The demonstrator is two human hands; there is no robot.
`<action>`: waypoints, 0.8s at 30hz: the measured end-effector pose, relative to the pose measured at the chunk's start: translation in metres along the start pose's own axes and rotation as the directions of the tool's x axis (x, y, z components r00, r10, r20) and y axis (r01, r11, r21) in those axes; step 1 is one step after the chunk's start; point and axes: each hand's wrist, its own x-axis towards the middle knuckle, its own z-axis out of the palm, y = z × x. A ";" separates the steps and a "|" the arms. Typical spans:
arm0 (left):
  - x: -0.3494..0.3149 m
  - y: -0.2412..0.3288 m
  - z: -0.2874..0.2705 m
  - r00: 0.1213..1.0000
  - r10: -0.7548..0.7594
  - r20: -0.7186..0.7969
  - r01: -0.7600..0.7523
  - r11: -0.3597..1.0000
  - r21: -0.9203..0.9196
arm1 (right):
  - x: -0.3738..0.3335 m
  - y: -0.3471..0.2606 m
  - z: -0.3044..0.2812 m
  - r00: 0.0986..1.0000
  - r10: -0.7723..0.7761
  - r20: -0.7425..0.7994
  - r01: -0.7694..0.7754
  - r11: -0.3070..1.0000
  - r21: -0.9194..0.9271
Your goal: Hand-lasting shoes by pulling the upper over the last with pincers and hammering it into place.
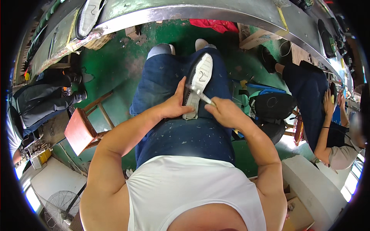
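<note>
A shoe (202, 73) lies across my lap with its pale sole facing up and its dark edge showing on the left side. My left hand (176, 103) holds it from the left, thumb pressed over the sole near the lower end and fingers along the side. In my right hand (225, 112) is a hammer (205, 98), gripped by its light handle. The hammer's head is over the middle of the sole, blurred; I cannot tell whether it touches. Dark blue cloth (185, 138) covers my lap beneath the shoe.
A metal-edged bench (192, 14) curves across the far side, with another upturned shoe (88, 19) at its left. A wooden stool (81, 129) stands left. A black bag (273, 106) is right. Another person's hands (329, 103) work at far right; another person's legs (46, 96) show left.
</note>
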 end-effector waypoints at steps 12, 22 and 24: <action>0.071 0.002 -0.032 0.943 -0.140 -0.302 0.104 0.986 -0.131 | 0.025 0.063 0.021 0.948 0.206 -0.244 0.053 0.651 0.757; 0.073 0.016 -0.042 0.987 -0.134 -0.091 0.003 0.580 -0.815 | -0.011 0.032 -0.006 0.966 0.181 -0.183 -0.095 0.912 0.399; 0.075 0.002 -0.041 0.978 -0.196 -0.067 0.045 0.515 -0.856 | -0.022 0.023 -0.008 0.973 0.100 -0.206 -0.043 0.963 0.267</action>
